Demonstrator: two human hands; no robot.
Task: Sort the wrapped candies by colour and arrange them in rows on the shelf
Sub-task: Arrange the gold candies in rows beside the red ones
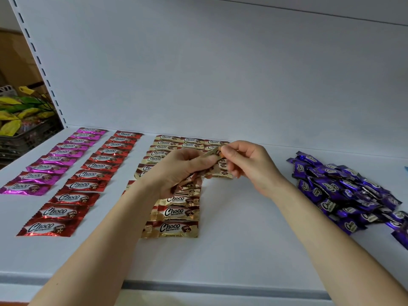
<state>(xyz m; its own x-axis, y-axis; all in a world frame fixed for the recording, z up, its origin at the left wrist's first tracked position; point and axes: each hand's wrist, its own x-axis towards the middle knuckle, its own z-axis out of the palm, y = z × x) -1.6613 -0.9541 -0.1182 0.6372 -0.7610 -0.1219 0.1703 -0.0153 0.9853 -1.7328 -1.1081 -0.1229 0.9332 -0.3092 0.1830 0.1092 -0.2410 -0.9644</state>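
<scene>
Mid-frame: our left hand (176,171) clutches a bunch of gold foil-wrapped candies (192,184), right hand (249,160) pinches one gold candy (213,152). Loose bunch may spill, wrecking gold rows (174,217) below.

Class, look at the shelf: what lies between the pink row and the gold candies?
A row of red candies, shown in the head view.
</scene>
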